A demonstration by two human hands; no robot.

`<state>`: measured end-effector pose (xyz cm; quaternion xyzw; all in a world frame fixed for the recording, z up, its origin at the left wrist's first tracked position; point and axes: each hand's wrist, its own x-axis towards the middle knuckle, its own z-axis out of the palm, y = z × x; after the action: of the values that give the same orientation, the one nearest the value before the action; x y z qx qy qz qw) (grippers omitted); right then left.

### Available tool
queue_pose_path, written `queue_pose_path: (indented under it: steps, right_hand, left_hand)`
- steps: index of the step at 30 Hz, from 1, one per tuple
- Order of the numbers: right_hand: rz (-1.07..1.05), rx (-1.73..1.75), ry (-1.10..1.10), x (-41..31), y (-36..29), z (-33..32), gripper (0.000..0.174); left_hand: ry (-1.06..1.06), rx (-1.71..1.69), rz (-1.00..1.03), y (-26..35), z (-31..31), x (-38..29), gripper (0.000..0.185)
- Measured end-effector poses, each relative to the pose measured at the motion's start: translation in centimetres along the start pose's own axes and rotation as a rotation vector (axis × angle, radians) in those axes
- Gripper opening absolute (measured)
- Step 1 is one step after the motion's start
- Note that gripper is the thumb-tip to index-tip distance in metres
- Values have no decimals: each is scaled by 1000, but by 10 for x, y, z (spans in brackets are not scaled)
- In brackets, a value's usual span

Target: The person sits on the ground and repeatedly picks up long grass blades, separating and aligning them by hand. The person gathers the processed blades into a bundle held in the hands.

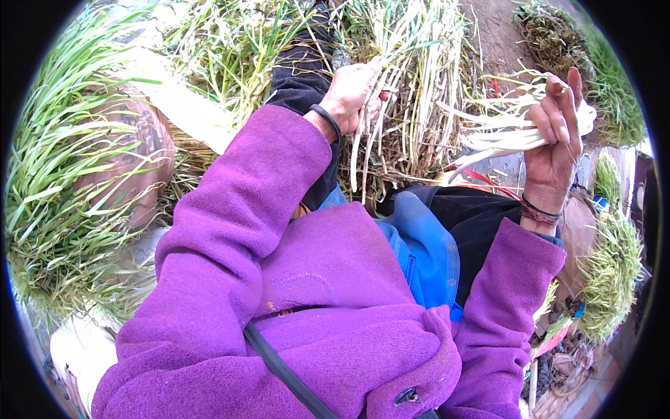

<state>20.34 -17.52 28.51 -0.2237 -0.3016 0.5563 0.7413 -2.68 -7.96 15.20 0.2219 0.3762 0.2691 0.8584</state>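
Observation:
My left hand (349, 99), with a dark band at its wrist, is closed around several pale, thin plant stalks (372, 123) over the pile in front of me. Farther right, my right hand (554, 118) is raised with its palm turned up and holds a bunch of white stems (502, 137) between fingers and thumb; their ends point left. Between the hands lies a thick heap of straw-coloured stalks (426, 105) with green leaves at its far end. Roots or bulbs cannot be made out clearly.
Long green leaves (57, 194) hang over a rounded brown object (138, 157) at the left. More greens (220, 57) lie beyond my left arm. Bundles of greens stand at the upper right (610, 78) and right (612, 272). Red strips (484, 180) lie by my right wrist.

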Motion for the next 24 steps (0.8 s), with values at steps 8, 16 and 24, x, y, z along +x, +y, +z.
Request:
queue_pose_path:
  steps: [8,16,24]
  right_hand:
    - [63,-27,5,1,9,6,30]
    - [235,-309,181,-3,36,8,28]
    - [346,-436,337,-5,52,-4,24]
  left_hand:
    - [-111,131,328,19,21,-14,19]
    - [-268,81,289,2,34,-30,22]
    - [-305,227,270,-5,44,-49,21]
